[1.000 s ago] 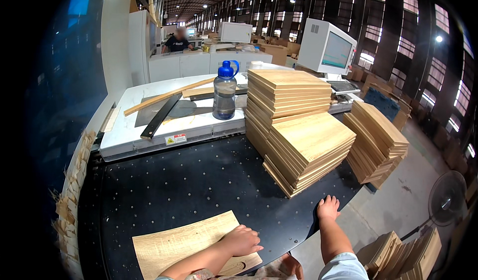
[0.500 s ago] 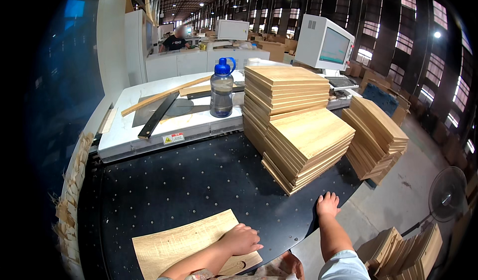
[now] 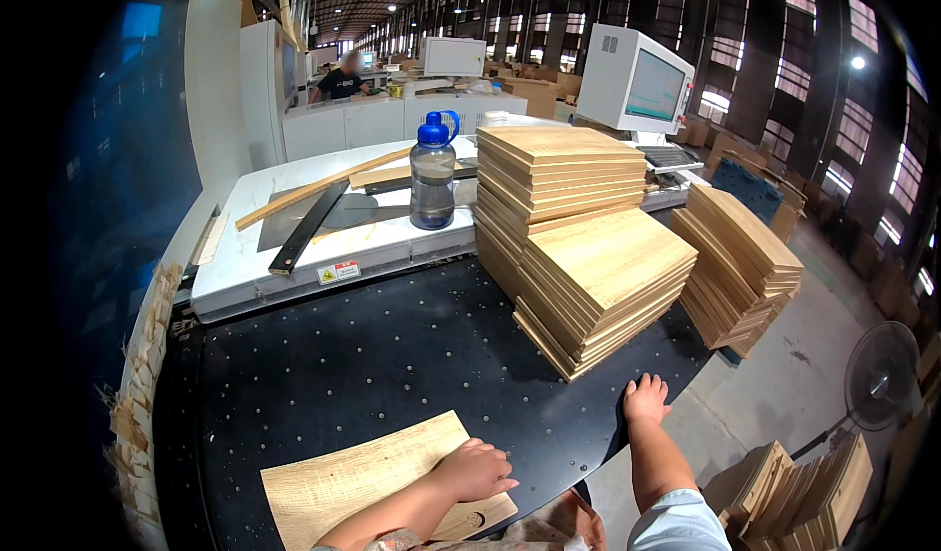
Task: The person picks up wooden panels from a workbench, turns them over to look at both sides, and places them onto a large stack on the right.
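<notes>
Wooden panel (image 3: 363, 477) under left hand (image 3: 473, 470)

I see it on the black counter (image 3: 412, 365), its right edge beneath the bent fingers; whether they grip, I cannot tell. The right hand (image 3: 646, 399) rests at the counter's edge, fingers loosely spread.

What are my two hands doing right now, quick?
Left hand: open, resting on the wooden panel.
Right hand: open, resting on the black table edge.

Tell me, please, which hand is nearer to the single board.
Left. The left hand rests on the board, toward its right side; the right hand is apart from it, farther right, at the edge of the black table.
</notes>
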`<state>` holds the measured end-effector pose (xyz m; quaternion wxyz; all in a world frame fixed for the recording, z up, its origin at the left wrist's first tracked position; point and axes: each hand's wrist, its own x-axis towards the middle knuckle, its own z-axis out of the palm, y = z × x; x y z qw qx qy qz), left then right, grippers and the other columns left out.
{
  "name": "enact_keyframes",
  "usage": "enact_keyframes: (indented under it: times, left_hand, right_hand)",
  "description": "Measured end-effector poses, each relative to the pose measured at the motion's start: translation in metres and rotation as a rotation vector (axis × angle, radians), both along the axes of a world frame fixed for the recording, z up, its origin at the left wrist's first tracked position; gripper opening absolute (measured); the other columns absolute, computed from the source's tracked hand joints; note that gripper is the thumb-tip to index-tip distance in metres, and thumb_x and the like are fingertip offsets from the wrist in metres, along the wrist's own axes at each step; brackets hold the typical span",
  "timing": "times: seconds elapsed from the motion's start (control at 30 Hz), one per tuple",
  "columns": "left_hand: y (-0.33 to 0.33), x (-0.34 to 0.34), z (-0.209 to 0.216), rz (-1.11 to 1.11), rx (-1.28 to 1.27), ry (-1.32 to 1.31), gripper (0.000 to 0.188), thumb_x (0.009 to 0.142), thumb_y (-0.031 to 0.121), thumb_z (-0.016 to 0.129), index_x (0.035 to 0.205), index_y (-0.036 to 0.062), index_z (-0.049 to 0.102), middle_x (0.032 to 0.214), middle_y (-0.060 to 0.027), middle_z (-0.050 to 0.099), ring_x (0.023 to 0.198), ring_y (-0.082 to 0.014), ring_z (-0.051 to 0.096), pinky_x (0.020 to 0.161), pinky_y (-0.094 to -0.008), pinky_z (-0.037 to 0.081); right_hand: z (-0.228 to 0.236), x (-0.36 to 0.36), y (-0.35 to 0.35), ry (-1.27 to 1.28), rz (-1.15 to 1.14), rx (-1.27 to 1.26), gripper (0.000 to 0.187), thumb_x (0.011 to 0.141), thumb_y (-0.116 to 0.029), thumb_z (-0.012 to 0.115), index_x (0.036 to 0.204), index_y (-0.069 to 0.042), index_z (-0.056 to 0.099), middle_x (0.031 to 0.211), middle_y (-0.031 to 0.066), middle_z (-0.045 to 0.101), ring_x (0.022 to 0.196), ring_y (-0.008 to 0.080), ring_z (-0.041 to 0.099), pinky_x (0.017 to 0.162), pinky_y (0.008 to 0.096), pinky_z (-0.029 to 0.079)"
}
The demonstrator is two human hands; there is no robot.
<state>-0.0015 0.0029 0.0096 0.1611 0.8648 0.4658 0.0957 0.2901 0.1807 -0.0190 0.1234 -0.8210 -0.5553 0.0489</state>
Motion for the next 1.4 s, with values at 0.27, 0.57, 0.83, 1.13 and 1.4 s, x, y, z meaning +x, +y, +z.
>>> enact_keyframes:
  times: [0.27, 0.57, 0.83, 1.13, 1.4]
  left_hand:
    - [0.000, 0.000, -0.002, -0.005, 0.009, -0.014, 0.036, 0.086, 0.041, 0.050, 0.070, 0.0117, 0.062, 0.076, -0.0028, 0.057, 0.085, -0.0221, 0.054, 0.084, -0.0335, 0.036]
    - [-0.001, -0.001, -0.002, 0.004, 0.010, -0.033, 0.036, 0.086, 0.041, 0.050, 0.070, 0.0112, 0.062, 0.076, -0.0034, 0.058, 0.084, -0.0227, 0.055, 0.083, -0.0335, 0.037]
    - [0.001, 0.002, 0.002, 0.003, -0.006, -0.022, 0.036, 0.086, 0.041, 0.051, 0.070, 0.0114, 0.064, 0.076, -0.0032, 0.058, 0.084, -0.0224, 0.055, 0.083, -0.0335, 0.037]
    - [0.002, 0.003, 0.013, 0.061, -0.106, 0.123, 0.033, 0.084, 0.040, 0.052, 0.075, 0.0120, 0.068, 0.083, -0.0036, 0.060, 0.092, -0.0211, 0.055, 0.088, -0.0328, 0.035]
    - [0.004, 0.006, 0.007, 0.080, -0.055, 0.013, 0.029, 0.077, 0.037, 0.061, 0.070, 0.0100, 0.067, 0.076, -0.0041, 0.061, 0.086, -0.0229, 0.056, 0.086, -0.0333, 0.036]
  right_hand:
    - [0.003, -0.001, -0.002, 0.025, -0.003, 0.013, 0.048, 0.087, -0.036, 0.047, 0.130, -0.014, 0.042, 0.141, 0.0070, 0.032, 0.132, 0.0262, 0.024, 0.097, 0.0621, 0.027]
    - [-0.003, 0.000, 0.000, 0.027, 0.007, 0.027, 0.047, 0.087, -0.036, 0.047, 0.129, -0.014, 0.043, 0.140, 0.0068, 0.032, 0.132, 0.0261, 0.024, 0.096, 0.0625, 0.027]
    - [-0.004, 0.005, -0.002, 0.039, 0.001, 0.042, 0.046, 0.087, -0.035, 0.048, 0.128, -0.014, 0.044, 0.140, 0.0071, 0.033, 0.132, 0.0261, 0.025, 0.096, 0.0635, 0.028]
    - [0.001, -0.005, 0.005, 0.031, 0.004, -0.017, 0.049, 0.087, -0.039, 0.044, 0.130, -0.016, 0.042, 0.142, 0.0047, 0.031, 0.133, 0.0240, 0.023, 0.097, 0.0603, 0.028]
    - [0.004, 0.001, 0.001, 0.036, -0.016, -0.022, 0.049, 0.089, -0.039, 0.043, 0.132, -0.015, 0.040, 0.142, 0.0053, 0.030, 0.133, 0.0243, 0.023, 0.097, 0.0622, 0.027]
